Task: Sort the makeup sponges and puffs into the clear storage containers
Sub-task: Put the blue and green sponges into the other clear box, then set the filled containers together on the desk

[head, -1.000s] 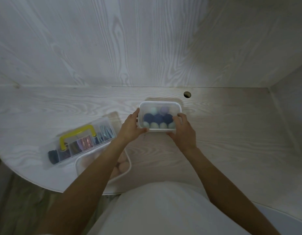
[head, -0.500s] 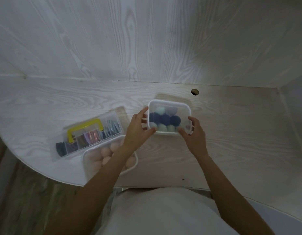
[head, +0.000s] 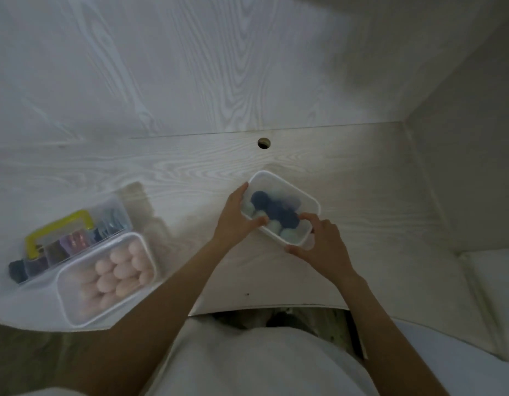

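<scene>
Clear plastic, the small container (head: 300,194) of dark blue and pale sponges (head: 277,214) is sitting mid-desk (head: 190,167), its long axis running from far-left to near-right, with the left hand (head: 234,221) gripping its near-left end and the right hand (head: 319,244) clasping its near-right corner.

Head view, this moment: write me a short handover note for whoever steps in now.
Left hand grips the near-left end of the clear container of blue and pale sponges; right hand grips its near-right corner. The container sits skewed on the desk.
At the left, a second clear container holds pink sponges; behind it lies a clear case with a yellow handle.
Done: no loose sponges visible; all appear boxed.
Left: probably only to straighten and set this container in place.
</scene>
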Demonstrator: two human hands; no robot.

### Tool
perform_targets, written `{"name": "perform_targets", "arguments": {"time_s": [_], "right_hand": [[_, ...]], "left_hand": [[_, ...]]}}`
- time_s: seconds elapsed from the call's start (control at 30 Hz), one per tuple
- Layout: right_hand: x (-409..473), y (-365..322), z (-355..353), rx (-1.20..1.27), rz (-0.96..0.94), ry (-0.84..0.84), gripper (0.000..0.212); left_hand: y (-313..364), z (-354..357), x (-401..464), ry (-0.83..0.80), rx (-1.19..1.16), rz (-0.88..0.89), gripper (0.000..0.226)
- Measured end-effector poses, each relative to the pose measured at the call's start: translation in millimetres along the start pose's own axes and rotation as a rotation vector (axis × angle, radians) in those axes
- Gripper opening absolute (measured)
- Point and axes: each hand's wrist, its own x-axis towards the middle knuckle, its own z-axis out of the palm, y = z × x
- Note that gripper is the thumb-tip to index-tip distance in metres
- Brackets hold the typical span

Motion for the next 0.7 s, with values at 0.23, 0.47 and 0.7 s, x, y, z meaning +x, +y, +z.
{"name": "perform_targets", "arguments": {"time_s": [0.23,0.47,0.7], "right_hand": [[31.3,97.9,-66.6,-0.283,-0.187,0.156,0.087],[80.1,156.7,-109.8,-0.365,-0.043,0.318,0.074],[123.5,189.1,-152.4,-0.395,-0.036,0.328,0.065]], "left_hand": [[46.4,117.8,81.1,0.038,0.144,0.071,0.098],[112.3,216.8,102.8,0.026,0.05,0.009,0.075],[153.2,253.6,127.9,-0.154,-0.173,0.002,0.053]]}}
